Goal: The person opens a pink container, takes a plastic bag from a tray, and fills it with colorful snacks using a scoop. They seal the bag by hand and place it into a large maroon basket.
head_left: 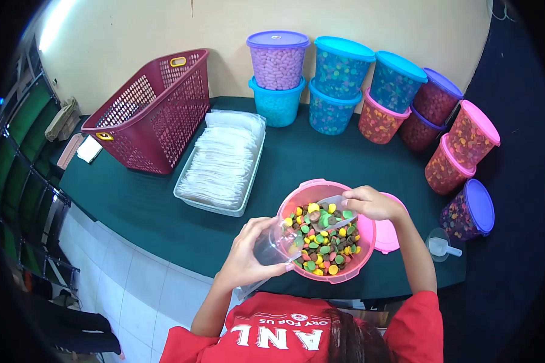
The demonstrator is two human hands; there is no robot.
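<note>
Eleven lidded tubs point(339, 75) ringed the green-covered table point(272, 175) from twelve to three o'clock, ten of them in stacks of two, as a person in a red shirt point(272, 330) worked over an open pink tub point(367, 245) at the near edge.

The left hand point(251, 251) was curled around a clear container point(269, 247), thumb below and fingers above, its mouth over the tub's nine o'clock rim. Glare and see-through walls blurred its outline, and how much it held could not be told. The right hand point(372, 204), fingers closed together, gripped a translucent scoop point(347, 224) at the tub's two o'clock side; the handle was hidden in the grasp. Green, yellow, red and brown sweets point(324, 248) covered the tub's floor from view.

At three o'clock, a pink lid point(387, 239) was partly blocked by the tub and right forearm. Beyond it sat a small clear cup point(436, 248) with a white scoop point(452, 250). A tray point(217, 209) of white packets point(221, 160) stood at ten o'clock, with a maroon basket point(184, 112) behind it, its floor concealed by its walls. Dark hair point(360, 342) obscured part of the shirt's lettering, cut off by the frame.
</note>
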